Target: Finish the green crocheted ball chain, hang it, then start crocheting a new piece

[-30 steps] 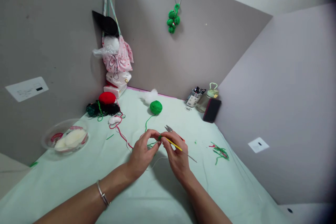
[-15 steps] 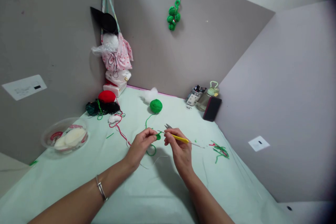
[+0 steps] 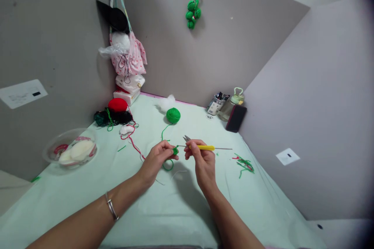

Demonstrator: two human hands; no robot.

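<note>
My left hand (image 3: pixel 156 159) pinches a small green crochet piece (image 3: pixel 175 150) above the pale green table (image 3: pixel 163 210). My right hand (image 3: pixel 201 161) grips a crochet hook with a yellow handle (image 3: pixel 204 148), held level, its metal tip at the green piece. A green strand runs from the piece back to a green yarn ball (image 3: pixel 173 115) farther up the table. Small metal snips (image 3: pixel 186 138) lie just beyond my fingers.
A clear bowl (image 3: pixel 70 151) with white stuffing sits at the left. Red and dark yarn (image 3: pixel 117 111) lie near the back corner under a hanging pink bag (image 3: pixel 128 54). A jar, bottle and dark phone (image 3: pixel 236 118) stand back right. Yarn scraps (image 3: pixel 244 164) lie right.
My right hand has swung the hook from slanting downward to level, with the handle now pointing right. My hands have drawn slightly apart and a loop of green strand hangs below the piece.
</note>
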